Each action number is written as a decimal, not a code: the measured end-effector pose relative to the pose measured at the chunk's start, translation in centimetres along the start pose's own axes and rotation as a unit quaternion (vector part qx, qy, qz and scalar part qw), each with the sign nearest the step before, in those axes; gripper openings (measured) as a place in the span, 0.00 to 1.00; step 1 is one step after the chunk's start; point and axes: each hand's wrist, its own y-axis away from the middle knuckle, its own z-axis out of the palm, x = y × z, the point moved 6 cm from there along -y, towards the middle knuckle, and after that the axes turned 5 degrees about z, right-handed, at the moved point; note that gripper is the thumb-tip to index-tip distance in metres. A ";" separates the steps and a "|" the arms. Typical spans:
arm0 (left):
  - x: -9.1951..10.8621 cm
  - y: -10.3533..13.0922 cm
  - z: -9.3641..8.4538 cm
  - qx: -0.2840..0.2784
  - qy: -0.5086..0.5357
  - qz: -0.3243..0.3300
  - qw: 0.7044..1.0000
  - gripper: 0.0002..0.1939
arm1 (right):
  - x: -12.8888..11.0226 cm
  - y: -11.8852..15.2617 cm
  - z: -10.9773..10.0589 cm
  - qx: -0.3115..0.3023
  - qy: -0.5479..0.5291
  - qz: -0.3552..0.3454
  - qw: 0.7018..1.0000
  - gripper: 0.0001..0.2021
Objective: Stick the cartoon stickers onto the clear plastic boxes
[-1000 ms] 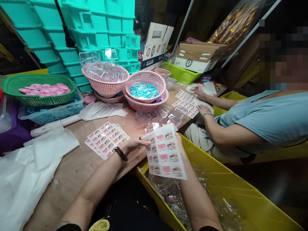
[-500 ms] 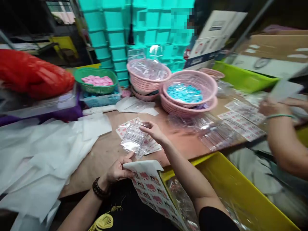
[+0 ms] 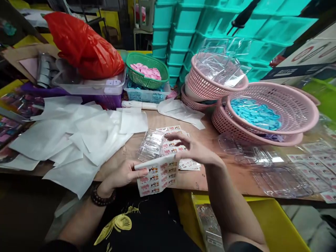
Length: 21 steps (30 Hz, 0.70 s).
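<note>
My left hand [image 3: 124,175] grips the left edge of a sticker sheet [image 3: 157,175] printed with small cartoon animals and pink patches, thumb on its front. The sheet is bent and tilted towards me. My right hand [image 3: 195,150] is above the sheet's upper right corner, fingers spread and curved; whether the thumb touches the sheet is hard to tell. Just beyond, clear plastic cases [image 3: 151,144] lie in a stack on the table. More printed sticker sheets [image 3: 170,130] lie beside them, partly hidden behind my right hand.
White backing papers [image 3: 78,136] are heaped on the left. Pink baskets [image 3: 291,108] stand at the right, one with blue pieces. A green basket [image 3: 147,71] holds pink pieces. Clear cases [image 3: 283,180] lie front right, above a yellow bin [image 3: 273,220]. Turquoise crates [image 3: 181,38] rise behind.
My right hand has left the clear cases and come back to the sheet. The sheet has been raised and turned more towards me. The view has swung left, so the co-worker's arms are out of frame.
</note>
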 end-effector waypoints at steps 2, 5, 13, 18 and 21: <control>0.8 0.0 -0.6 0.011 -0.063 0.019 0.998 0.20 | -0.6 2.1 1.1 -0.037 0.038 -0.004 0.999 0.28; 1.6 0.1 -1.4 0.044 -0.174 0.036 0.983 0.22 | 0.4 3.7 2.0 0.013 -0.040 0.044 0.998 0.18; 7.3 1.0 -0.2 0.184 -0.460 0.242 0.834 0.35 | 1.7 5.0 4.1 0.050 -0.104 0.042 0.992 0.20; 5.7 -1.6 1.2 0.025 -0.363 0.109 0.925 0.10 | 0.5 5.5 4.1 0.075 -0.015 0.007 0.997 0.19; 5.3 -2.1 0.9 0.021 -0.341 0.108 0.934 0.10 | 0.6 5.6 3.9 0.080 -0.010 -0.007 0.997 0.17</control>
